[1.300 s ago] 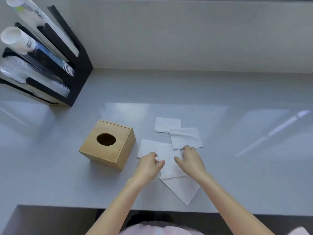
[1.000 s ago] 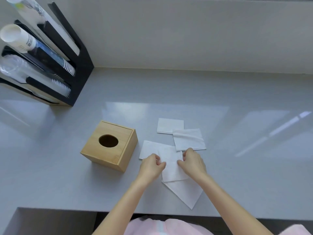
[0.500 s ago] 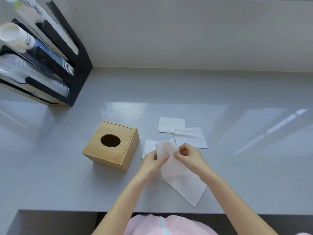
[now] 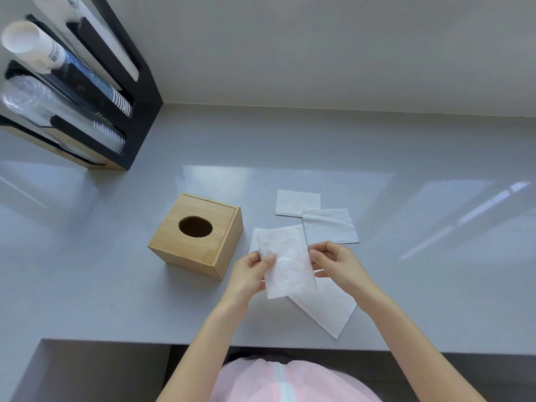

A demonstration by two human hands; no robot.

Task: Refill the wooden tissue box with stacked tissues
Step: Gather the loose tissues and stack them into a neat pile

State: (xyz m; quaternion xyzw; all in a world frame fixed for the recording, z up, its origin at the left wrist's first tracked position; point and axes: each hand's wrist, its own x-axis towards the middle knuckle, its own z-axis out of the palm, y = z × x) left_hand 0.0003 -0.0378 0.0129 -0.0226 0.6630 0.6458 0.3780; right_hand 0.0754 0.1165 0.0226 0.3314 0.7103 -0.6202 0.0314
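A wooden tissue box [image 4: 197, 236] with an oval hole in its top stands on the grey counter [image 4: 116, 285]. Just right of it, my left hand [image 4: 249, 274] and my right hand [image 4: 336, 265] pinch opposite edges of one white folded tissue [image 4: 285, 261], held lifted above the counter. Under it lies a larger tissue [image 4: 324, 311] near the counter's front edge, and part of another tissue [image 4: 254, 240] shows behind the held one. Two more folded tissues lie farther back: one [image 4: 297, 202] and one [image 4: 330, 226] overlapping its corner.
A black and wood cup dispenser [image 4: 87, 91] with stacked paper and plastic cups stands at the back left against the wall. The counter's front edge [image 4: 261, 345] runs just below the tissues. Grey counter stretches to the right.
Both hands have picked one tissue up off the pile, raised it from the counter and turned it upright between them. The box and the other tissues have stayed put.
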